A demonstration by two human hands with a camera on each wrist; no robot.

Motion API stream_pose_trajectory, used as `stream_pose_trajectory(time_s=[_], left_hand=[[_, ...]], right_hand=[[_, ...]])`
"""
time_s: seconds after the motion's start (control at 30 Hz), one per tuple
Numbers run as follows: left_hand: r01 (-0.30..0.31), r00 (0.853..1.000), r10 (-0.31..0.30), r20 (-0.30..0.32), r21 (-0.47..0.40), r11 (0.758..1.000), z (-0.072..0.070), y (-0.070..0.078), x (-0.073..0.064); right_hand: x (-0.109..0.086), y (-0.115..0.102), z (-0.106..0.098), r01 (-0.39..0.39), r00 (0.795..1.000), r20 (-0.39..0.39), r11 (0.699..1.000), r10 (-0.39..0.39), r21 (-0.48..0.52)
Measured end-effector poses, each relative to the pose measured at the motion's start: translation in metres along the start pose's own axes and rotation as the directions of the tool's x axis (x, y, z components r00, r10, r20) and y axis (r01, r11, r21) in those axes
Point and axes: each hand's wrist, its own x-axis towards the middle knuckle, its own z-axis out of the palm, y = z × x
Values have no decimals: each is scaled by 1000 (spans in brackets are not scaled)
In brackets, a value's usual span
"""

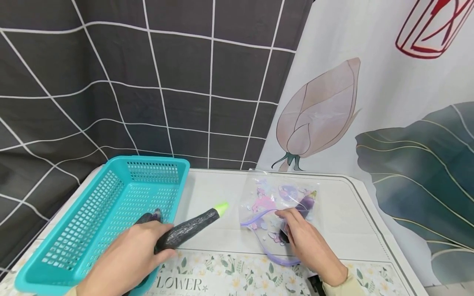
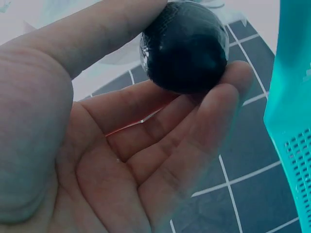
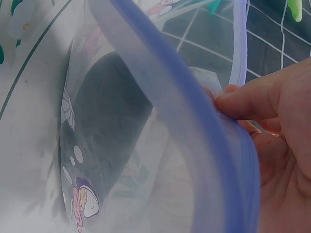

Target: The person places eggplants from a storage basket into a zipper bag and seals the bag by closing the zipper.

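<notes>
My left hand [image 1: 127, 255], over the right side of the teal basket [image 1: 181, 176], grips a long, nearly black eggplant [image 1: 190, 228] by its blunt end. The light green tip points away to the right. In the left wrist view, thumb and fingers close round the rounded end of that eggplant [image 2: 187, 53]. With thumb and fingers, my right hand [image 1: 309, 242] pinches the edge of a clear printed zip bag [image 3: 209, 116] with a purple seal; its mouth gapes. Inside the bag lies a purple eggplant [image 1: 306, 203], partly hidden by the print and hand.
Just past the left knuckles a dark item [image 1: 157, 214] shows in the basket; its kind is unclear. A pale mat with a floral strip [image 1: 222, 273] covers the table. Behind stand a dark grid curtain [image 1: 185, 82] and a white flower-print curtain [image 1: 333, 41].
</notes>
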Motion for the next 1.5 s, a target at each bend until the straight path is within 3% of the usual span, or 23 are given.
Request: stream_pose_trajectory(time_s=[0.4,0.6,0.83,1.07,1.5], left_hand=[[-68,996,68,50,-20,998,23,17,0],[-146,984,151,99,-59,988,35,22,3],[-212,972,219,90,-79,974,47,31,6],[-213,969,227,100,-134,968,57,40,10],[-219,973,227,33,-166,962,73,53,15]], right_hand=[[0,0,-1,-4,1000,3,1000,4,4],[0,0,0,9,1000,-5,1000,-9,4],[0,1,0,12,1000,-8,1000,-12,-11],[0,0,-1,0,1000,2,1000,0,-17],[0,-1,-1,7,1000,-11,1000,-7,-17]])
